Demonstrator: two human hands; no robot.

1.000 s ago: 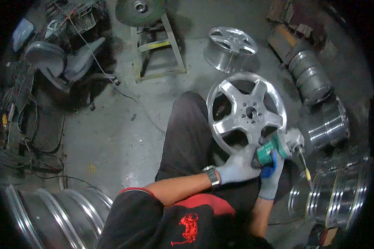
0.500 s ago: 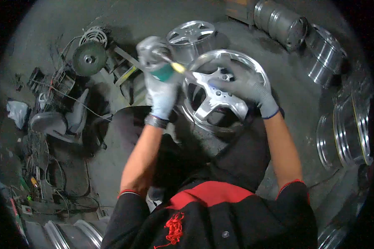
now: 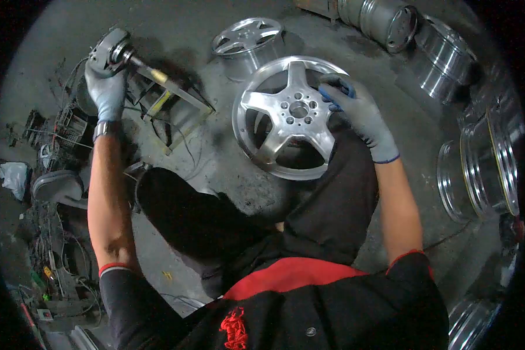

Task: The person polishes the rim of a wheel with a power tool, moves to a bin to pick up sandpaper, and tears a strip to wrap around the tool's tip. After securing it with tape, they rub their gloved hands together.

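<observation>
The left hand (image 3: 106,93) is clamped round a power tool (image 3: 109,53), its shaft (image 3: 149,69) slanting toward the wheel (image 3: 299,121), well off rightward; the right hand (image 3: 363,116) is nearer, by the wheel's right edge, grip unclear.

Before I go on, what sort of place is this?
Probably a wheel workshop: a five-spoke wheel in front, a power tool in the left hand, and metal rims along the right.

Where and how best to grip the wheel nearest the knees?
Probably its outer rim, from the person's left: that edge is exposed, and gaps between spokes leave room to hook inside. The right hand and right knee crowd the other side.
</observation>
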